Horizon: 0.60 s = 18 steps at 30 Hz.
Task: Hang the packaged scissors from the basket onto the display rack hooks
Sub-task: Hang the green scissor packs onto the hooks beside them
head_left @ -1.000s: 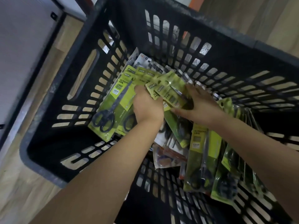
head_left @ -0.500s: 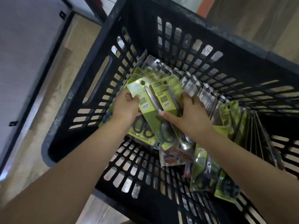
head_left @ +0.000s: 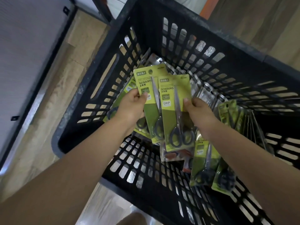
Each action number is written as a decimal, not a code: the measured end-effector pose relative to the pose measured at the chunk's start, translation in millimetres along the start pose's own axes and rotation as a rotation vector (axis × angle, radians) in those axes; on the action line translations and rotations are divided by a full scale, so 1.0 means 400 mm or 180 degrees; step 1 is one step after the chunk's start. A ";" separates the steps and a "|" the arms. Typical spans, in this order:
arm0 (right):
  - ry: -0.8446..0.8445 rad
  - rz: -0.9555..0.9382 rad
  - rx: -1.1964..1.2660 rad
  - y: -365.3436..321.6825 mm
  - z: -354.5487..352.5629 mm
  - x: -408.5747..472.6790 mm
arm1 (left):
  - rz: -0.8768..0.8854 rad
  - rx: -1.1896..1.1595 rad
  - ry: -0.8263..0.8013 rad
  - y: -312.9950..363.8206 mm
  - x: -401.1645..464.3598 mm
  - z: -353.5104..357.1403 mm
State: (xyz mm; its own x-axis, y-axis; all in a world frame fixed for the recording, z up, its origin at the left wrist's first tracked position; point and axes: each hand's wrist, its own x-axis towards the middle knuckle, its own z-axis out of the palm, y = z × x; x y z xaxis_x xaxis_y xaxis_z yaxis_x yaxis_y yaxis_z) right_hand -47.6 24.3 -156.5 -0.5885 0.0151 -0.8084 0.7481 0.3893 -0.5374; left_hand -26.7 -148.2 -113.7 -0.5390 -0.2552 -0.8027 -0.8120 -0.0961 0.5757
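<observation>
Head view: the left hand (head_left: pixel 132 105) and right hand (head_left: pixel 197 109) pinch the two sides of a fan of green packs (head_left: pixel 174 111) at frame centre, above the basket (head_left: pixel 90 101). The packs' long axis runs top to bottom, hang holes toward the upper frame. Further packs lie lower right. No rack is visible.

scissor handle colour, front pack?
Black, on the green-carded front scissors pack in the right hand; head view.

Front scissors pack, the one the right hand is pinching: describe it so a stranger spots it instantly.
Look in the black slotted basket, above the pile. Two green packs are fanned between the hands; the front scissors pack is nearer the right hand, overlaps the other, and shows its whole SCISSORS/GRIP label.
</observation>
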 end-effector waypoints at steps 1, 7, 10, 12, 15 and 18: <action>-0.0052 0.0062 0.0063 0.000 0.000 -0.002 | -0.0035 -0.0100 0.0023 0.001 -0.012 -0.007; -0.0287 0.0355 0.0472 -0.075 -0.029 -0.114 | -0.0239 -0.0454 0.0154 0.046 -0.144 -0.065; -0.0424 0.0348 0.0706 -0.172 -0.068 -0.218 | -0.0241 -0.0683 0.0183 0.117 -0.241 -0.093; -0.0478 0.0184 0.0673 -0.260 -0.098 -0.297 | -0.0217 -0.0803 0.0220 0.188 -0.324 -0.115; -0.0568 -0.0163 0.0546 -0.424 -0.156 -0.445 | -0.0087 -0.1208 0.0270 0.324 -0.473 -0.149; -0.0654 -0.0659 0.0304 -0.622 -0.206 -0.648 | 0.0178 -0.1638 0.0316 0.492 -0.666 -0.201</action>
State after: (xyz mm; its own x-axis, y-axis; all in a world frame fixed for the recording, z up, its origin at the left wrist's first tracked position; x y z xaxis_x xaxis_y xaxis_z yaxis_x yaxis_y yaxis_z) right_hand -106.7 -0.5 206.5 -0.6645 -0.2458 -0.7057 0.6498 0.2763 -0.7081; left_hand -24.9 -176.4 225.9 -0.5342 -0.3610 -0.7644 -0.5541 -0.5334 0.6391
